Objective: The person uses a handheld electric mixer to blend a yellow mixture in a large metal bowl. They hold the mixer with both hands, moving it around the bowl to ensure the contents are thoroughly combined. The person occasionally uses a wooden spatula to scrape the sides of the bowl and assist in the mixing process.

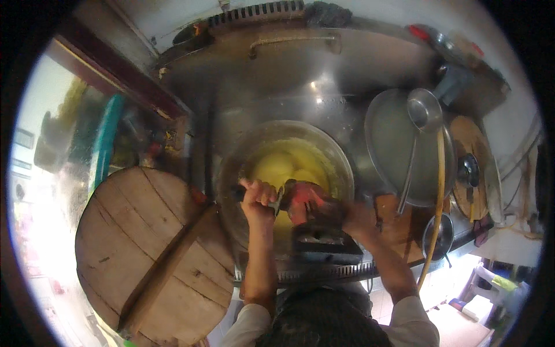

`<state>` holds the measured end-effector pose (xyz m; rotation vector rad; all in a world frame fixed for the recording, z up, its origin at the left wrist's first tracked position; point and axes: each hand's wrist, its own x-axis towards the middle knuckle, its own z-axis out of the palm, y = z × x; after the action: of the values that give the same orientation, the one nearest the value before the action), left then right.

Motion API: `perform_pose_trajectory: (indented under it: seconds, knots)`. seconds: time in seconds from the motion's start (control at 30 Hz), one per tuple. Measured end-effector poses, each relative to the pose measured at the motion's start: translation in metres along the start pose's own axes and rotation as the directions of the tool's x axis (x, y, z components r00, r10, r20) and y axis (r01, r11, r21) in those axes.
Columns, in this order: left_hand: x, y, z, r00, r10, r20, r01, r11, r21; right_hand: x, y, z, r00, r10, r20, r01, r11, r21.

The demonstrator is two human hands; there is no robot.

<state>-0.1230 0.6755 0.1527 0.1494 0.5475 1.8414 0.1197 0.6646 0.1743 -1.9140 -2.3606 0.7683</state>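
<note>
A red-and-black power tool (pixel 306 202), drill-like in shape, is held across the near side of a large round metal pot (pixel 341 156). Smooth rounded yellow contents (pixel 277 166) show inside the pot. My left hand (pixel 258 194) has its fingers wrapped round a dark side handle (pixel 236 193) of the tool, over the pot. At the tool's right end, my right hand (pixel 358 220) is blurred and appears closed round its body; its fingers are mostly hidden. A black block (pixel 326 251) sits below the tool, towards me. The tool's working end is hard to make out.
To the left lies a big round wooden board (pixel 144 243) with a wooden bar (pixel 167 260) across it. On the right, a ladle (pixel 425 110) and a long-handled tool (pixel 440 191) rest over a wide metal basin (pixel 384 139). A metal backsplash (pixel 277 69) rises behind the pot.
</note>
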Motion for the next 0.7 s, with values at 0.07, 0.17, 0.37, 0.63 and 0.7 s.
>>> perform_pose_trajectory:
  seconds: [0.07, 0.17, 0.37, 0.63, 0.7]
  knots:
    - [-0.006, 0.007, -0.002, 0.994, 0.098, -0.045, -0.100, 0.994, -0.047, 0.008, -0.031, -0.049, 0.963, 0.127, 0.239, -0.082, 0.979, -0.188]
    - [-0.010, 0.014, 0.002, 0.979, -0.072, -0.189, 0.018, 0.963, -0.270, 0.008, -0.028, -0.073, 0.986, -0.167, 0.003, 0.164, 0.968, -0.188]
    - [-0.026, 0.031, 0.032, 0.953, -0.020, -0.301, 0.000, 0.998, -0.068, 0.028, -0.059, -0.122, 0.951, -0.166, 0.261, 0.255, 0.898, -0.358]
    - [-0.006, 0.038, 0.021, 0.919, 0.062, -0.388, -0.013, 0.992, 0.129, 0.025, -0.028, -0.030, 0.954, -0.011, 0.298, 0.101, 0.953, -0.287]
    - [-0.009, 0.040, 0.015, 0.933, 0.057, -0.355, 0.000, 0.987, 0.158, 0.006, 0.005, 0.021, 0.994, -0.107, -0.005, 0.106, 0.990, -0.090]
